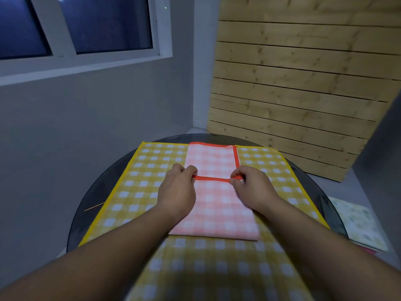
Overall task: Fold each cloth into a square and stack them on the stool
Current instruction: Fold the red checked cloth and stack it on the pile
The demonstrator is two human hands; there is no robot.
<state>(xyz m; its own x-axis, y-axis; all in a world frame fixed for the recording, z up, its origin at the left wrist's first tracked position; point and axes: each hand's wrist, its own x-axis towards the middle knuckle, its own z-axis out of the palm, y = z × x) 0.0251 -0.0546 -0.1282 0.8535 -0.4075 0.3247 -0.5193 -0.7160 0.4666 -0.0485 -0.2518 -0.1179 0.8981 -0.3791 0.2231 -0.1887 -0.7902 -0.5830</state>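
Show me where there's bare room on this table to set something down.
Bare tabletop shows as a crescent between the yellow cloth's left hem and the rim. Open yellow strips flank the pink cloth left and right. The middle is crowded: left hand and right hand pinch the pink hem.

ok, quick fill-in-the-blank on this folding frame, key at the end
1. The pink cloth lies on top of a larger ____ checked cloth.
2. Counting the left hand and right hand, the number of hands pinching the pink cloth's hem is ____.
3. Both cloths rest on a dark table whose top is ____ in shape.
4. The wooden planks stand on the person's ____ side.

Missing words: yellow; two; round; right.
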